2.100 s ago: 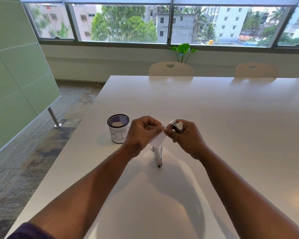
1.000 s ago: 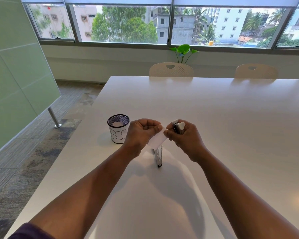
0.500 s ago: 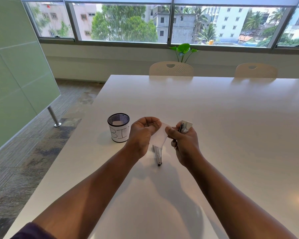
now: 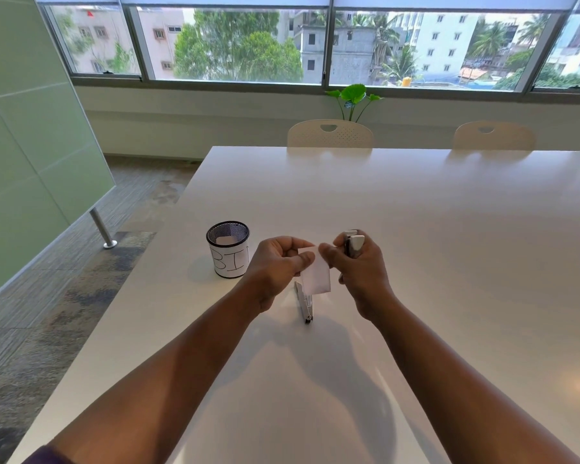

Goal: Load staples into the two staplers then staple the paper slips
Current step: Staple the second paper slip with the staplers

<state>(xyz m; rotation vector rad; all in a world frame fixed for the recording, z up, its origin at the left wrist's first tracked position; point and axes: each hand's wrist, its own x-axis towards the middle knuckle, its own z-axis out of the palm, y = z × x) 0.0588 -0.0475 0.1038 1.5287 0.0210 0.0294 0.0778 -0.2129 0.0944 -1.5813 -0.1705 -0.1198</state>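
My left hand (image 4: pixel 277 272) pinches the top left corner of a small white paper slip (image 4: pixel 315 272), which hangs above the table. My right hand (image 4: pixel 359 272) grips a small grey and white stapler (image 4: pixel 353 244) held upright, and its thumb touches the slip's right edge. A second silver stapler (image 4: pixel 304 304) lies on the white table (image 4: pixel 416 229) just below the slip, partly hidden by it.
A black mesh cup (image 4: pixel 228 254) with a white label reading "BI" stands on the table left of my hands, with white paper inside. Two white chairs (image 4: pixel 330 133) stand at the far edge. The table's left edge drops to carpeted floor.
The right hand has turned the stapler from lying toward the slip to upright and drawn slightly away. The slip now hangs more vertically from my left fingers.
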